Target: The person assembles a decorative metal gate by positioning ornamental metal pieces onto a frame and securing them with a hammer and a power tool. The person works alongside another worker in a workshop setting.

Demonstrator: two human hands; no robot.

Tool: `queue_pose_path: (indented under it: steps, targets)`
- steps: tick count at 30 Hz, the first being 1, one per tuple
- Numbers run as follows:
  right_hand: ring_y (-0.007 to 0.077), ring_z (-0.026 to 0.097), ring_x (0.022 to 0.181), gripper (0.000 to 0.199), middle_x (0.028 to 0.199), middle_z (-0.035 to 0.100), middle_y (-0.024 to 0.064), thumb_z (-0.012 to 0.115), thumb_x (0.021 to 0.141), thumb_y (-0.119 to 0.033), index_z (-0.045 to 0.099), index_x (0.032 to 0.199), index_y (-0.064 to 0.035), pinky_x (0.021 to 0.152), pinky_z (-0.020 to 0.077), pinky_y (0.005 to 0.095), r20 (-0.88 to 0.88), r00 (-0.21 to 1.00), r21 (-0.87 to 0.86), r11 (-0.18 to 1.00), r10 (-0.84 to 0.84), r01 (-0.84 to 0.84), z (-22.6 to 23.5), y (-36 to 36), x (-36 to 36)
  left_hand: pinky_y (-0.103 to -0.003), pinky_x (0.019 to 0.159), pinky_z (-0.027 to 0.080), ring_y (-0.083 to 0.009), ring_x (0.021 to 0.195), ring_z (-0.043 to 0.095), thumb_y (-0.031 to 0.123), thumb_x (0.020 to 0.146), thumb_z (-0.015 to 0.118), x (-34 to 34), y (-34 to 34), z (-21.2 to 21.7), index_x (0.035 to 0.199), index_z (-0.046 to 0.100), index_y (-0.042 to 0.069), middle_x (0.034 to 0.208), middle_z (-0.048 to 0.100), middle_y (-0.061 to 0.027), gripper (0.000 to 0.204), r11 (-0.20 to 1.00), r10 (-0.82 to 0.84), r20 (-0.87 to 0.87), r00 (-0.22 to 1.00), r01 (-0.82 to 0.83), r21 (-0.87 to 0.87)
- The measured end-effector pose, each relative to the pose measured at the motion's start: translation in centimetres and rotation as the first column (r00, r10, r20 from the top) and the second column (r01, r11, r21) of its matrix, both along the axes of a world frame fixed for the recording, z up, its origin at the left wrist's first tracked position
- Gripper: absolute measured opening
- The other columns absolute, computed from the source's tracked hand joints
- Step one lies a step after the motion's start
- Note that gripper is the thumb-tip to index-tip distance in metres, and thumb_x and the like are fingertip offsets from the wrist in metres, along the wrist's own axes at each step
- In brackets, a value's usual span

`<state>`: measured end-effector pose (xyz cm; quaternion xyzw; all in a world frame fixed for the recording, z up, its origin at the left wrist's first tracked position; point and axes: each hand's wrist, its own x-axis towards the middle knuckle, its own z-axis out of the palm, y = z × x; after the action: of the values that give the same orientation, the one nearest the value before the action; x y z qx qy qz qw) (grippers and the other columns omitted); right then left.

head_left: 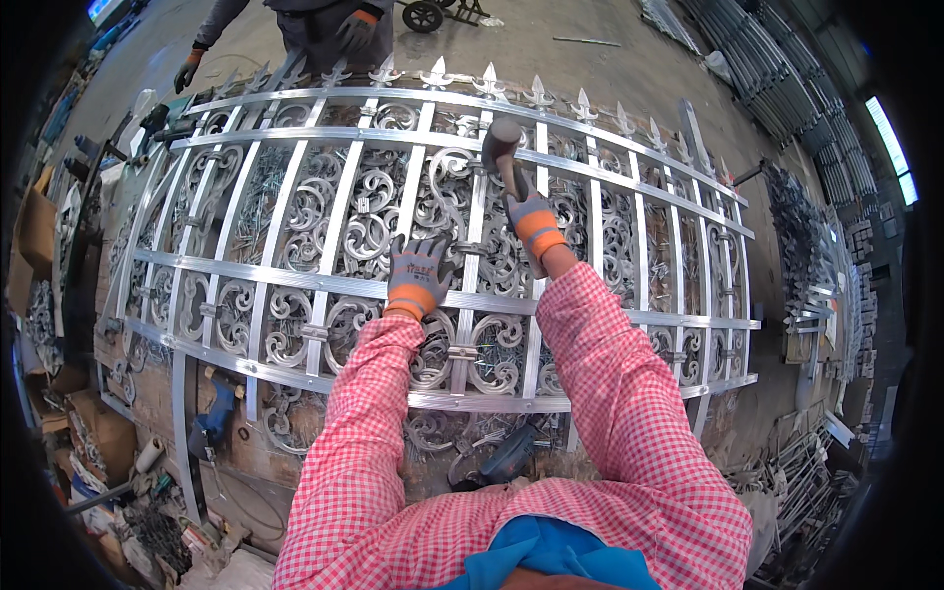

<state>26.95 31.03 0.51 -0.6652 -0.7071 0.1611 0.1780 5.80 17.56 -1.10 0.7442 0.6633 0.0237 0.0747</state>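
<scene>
The silver metal fence panel (295, 278), with spear-shaped tips along its far edge, lies flat on the brown, cluttered bench (258, 457). Over the middle of the panel, the right hand (531, 218), in a grey-and-orange glove, is closed round the handle of a dark, round-headed mallet (502, 138). The mallet's head sits over the panel's far rails; whether it touches metal I cannot tell. The left hand (420, 277), gloved alike, lies palm down near the panel's centre, fingers somewhat spread by a curled silver metal scroll (447, 182); whether it grips anything is unclear.

The step in hand looks like tapping the scrollwork into place between the panel's bars. The next move probably calls for the left hand to steady the scroll, clear of the mallet's path, and a short, controlled blow.
</scene>
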Motion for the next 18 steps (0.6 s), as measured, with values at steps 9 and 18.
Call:
queue_pose_path:
  steps: [9,18]
  targets:
    - [0.0419,0.064,0.092,0.051,0.099,0.065,0.0307,0.063,0.085,-0.034,0.056,0.124,-0.0027,0.077,0.0522,0.0455,-0.229,0.973,0.074,0.997,0.040,-0.023,-2.5,3.0,0.4,-0.056,0.114,0.015,-0.0246,0.125,0.048,0.045,0.086,0.056,-0.1,0.2,0.2,0.135,0.050,0.017,0.130,0.055,-0.0054,0.056,1.000,-0.010,0.039,0.999,0.010,0.004]
    - [0.0436,0.064,0.094,0.059,0.103,0.065,0.0293,0.061,0.086,-0.036,0.050,0.133,-0.0027,0.083,0.0521,0.0446,-0.176,0.975,-0.089,0.989,-0.135,0.121,0.7,1.8,-1.5,-0.056,0.114,0.016,-0.0271,0.122,0.050,0.041,0.087,0.056,-0.5,0.2,-0.2,0.128,0.057,0.015,0.124,0.059,-0.0069,0.049,1.000,0.004,0.041,0.999,-0.003,-0.009]
